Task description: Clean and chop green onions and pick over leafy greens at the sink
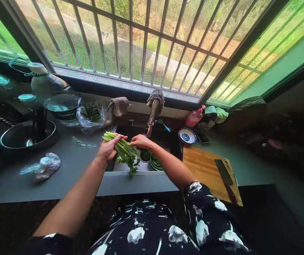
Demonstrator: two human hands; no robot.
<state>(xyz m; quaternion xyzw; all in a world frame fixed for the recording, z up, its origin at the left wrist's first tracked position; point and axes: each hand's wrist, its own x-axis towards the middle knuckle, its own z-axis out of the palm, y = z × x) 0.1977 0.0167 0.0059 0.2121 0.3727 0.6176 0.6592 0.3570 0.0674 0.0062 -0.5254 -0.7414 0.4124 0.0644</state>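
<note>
My left hand (107,148) grips a bunch of green leafy stalks (124,150) near the cut stem ends, holding it over the sink (141,166). The leafy tips hang down toward the basin. My right hand (140,141) pinches the stalks further along, just under the faucet (152,117). More greens lie in a bowl (156,163) inside the sink, below the bunch.
A wooden cutting board (205,168) with a cleaver (225,179) lies right of the sink. A blue-patterned bowl (187,135) and a pink bottle (194,117) stand behind it. Left are a metal pan (27,138), plastic bags (43,166) and a bagged bunch of greens (90,115).
</note>
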